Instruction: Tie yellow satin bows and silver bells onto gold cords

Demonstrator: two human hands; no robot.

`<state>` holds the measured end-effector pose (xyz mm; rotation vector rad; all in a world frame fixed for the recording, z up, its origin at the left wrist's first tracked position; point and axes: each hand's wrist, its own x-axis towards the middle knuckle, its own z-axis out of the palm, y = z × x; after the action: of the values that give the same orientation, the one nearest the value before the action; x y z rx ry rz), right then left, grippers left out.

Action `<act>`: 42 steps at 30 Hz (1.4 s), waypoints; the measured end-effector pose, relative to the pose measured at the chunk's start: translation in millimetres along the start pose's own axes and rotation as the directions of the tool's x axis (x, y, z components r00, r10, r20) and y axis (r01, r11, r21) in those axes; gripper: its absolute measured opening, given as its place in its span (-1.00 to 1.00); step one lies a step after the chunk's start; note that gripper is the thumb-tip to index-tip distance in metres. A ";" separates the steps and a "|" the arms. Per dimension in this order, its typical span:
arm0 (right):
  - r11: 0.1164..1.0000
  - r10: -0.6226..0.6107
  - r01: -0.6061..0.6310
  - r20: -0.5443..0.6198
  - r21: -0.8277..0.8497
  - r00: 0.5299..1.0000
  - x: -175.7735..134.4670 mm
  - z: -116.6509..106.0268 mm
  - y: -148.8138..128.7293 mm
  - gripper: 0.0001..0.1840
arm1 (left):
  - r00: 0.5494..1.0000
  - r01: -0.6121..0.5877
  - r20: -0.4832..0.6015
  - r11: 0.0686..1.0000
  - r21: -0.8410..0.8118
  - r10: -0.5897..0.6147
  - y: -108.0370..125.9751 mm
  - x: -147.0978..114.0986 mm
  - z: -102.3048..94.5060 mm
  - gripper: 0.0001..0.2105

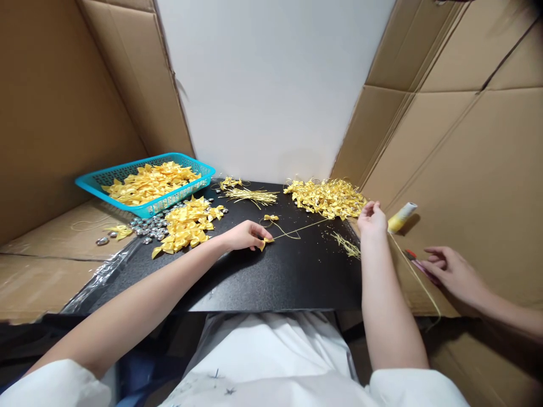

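Note:
My left hand [246, 234] pinches a small yellow ribbon bow [265, 243] low over the black tabletop. From it a thin gold cord [303, 228] runs taut to the right, toward my right hand [372, 217]. The fingers of my right hand are pinched together at the cord's far end; their exact grip is too small to see. Another yellow bow [271, 217] with a cord loop lies just beyond my left hand. A heap of finished-looking bows with gold cords [326, 198] sits beside my right hand.
A turquoise basket [146, 210] of yellow bows stands at left, near loose bows [186, 223] and silver beads [149, 226]. Cut gold cords [252, 196] lie at the back. At right are a spool [402, 217] and a co-worker's hand [456, 276] holding scissors [418, 263]. Cardboard walls [466, 169] flank the table.

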<state>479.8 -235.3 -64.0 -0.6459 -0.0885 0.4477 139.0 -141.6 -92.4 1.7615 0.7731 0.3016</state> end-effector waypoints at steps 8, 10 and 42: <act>0.988 0.146 -0.139 0.108 -0.070 0.983 -46.2 23.0 26.7 -0.75 | 0.989 -0.082 -0.126 0.995 -0.053 0.075 0.1 1.1 4.2 -0.70; 0.979 0.190 -0.172 0.179 -0.108 0.965 -63.1 27.4 32.7 -0.78 | 0.982 -0.119 -0.153 0.992 -0.036 0.112 -0.9 1.4 4.6 -0.66; 0.938 0.337 -0.182 0.656 -0.294 0.675 -107.5 20.8 15.0 -0.86 | 0.843 0.383 -0.462 0.296 0.875 0.275 -21.3 9.0 -78.9 -0.77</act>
<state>372.8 -259.3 -50.3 -0.6638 -0.7939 0.9668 94.1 -72.9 -87.3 2.8676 1.7073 0.3031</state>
